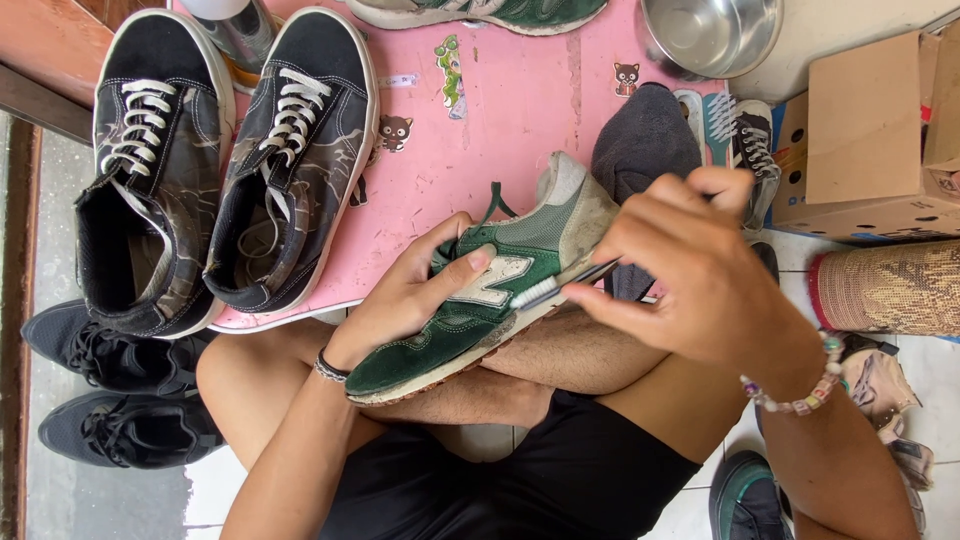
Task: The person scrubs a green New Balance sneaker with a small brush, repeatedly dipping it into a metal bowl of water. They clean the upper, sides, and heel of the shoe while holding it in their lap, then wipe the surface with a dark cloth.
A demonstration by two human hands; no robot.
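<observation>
1. Here, the right hand [690, 270] was clamped on a small brush [560, 285], bristles touching the green shoe [480, 310].
2. The left hand [415, 295] gripped that shoe, resting on the knees.
3. Grime showed on its heel; the dark sneakers [215, 160] waited untouched on the pink worktop [520, 100].

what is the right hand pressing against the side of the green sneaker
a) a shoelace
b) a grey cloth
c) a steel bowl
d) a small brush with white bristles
d: the right hand grips a small brush whose white bristles rest on the side of the green sneaker, which the left hand steadies on the lap.
</observation>
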